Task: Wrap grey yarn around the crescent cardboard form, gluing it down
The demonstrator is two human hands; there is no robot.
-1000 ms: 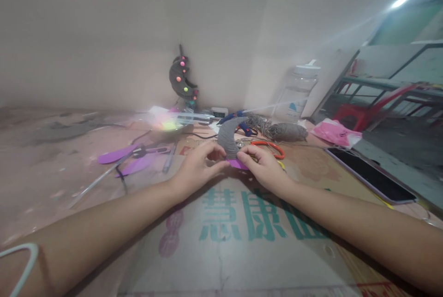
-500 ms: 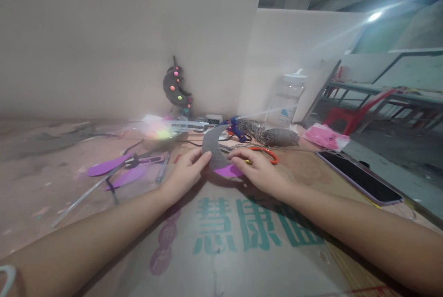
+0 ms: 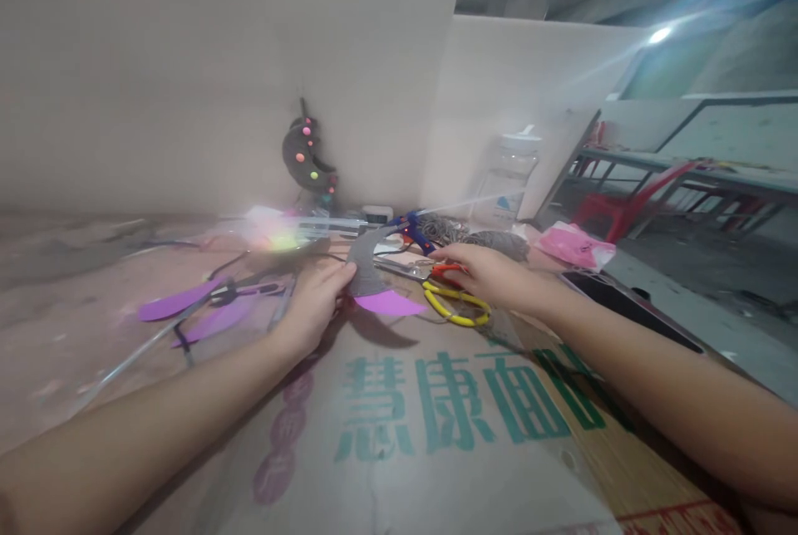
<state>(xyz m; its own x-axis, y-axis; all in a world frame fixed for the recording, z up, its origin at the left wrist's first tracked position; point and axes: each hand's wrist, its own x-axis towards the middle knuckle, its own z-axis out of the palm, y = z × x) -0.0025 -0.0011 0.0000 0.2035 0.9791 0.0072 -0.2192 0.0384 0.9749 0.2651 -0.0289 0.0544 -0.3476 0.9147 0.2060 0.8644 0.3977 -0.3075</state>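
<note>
**Left hand holds half-wrapped crescent, right hand at scissors**

We see the left hand (image 3: 315, 302) closed on a crescent (image 3: 365, 269), pinched at its outer curve between thumb and fingers. The crescent is flat. Its upper part is wrapped in grey yarn and its lower tip is bare purple. It sits just above the cardboard sheet (image 3: 436, 410) on the worktop (image 3: 75, 327), at mid frame, and throws a shadow on the sheet.

The right hand (image 3: 486, 273) lies palm down over the orange-handled scissors (image 3: 444, 271), fingers reaching left. We cannot tell whether it grips them. The yellow-handled scissors (image 3: 458, 308) lie just in front of it, between the hand and the crescent's purple tip.

Behind the crescent are a blue glue gun (image 3: 411, 228), a grey yarn ball (image 3: 499, 242) and a clear bottle (image 3: 508, 174). A pink bag (image 3: 573, 244) and a phone (image 3: 623, 302) are to the right. Purple cutouts (image 3: 180, 302) are on the left. A finished dark crescent with coloured beads (image 3: 305, 157) leans on the wall. Nothing covers the held crescent except the left fingertips at its edge.

The crescent's long axis runs near upright, leaning away from us. Both tips point right, the grey one up toward the glue gun, the purple one low toward the scissors.
</note>
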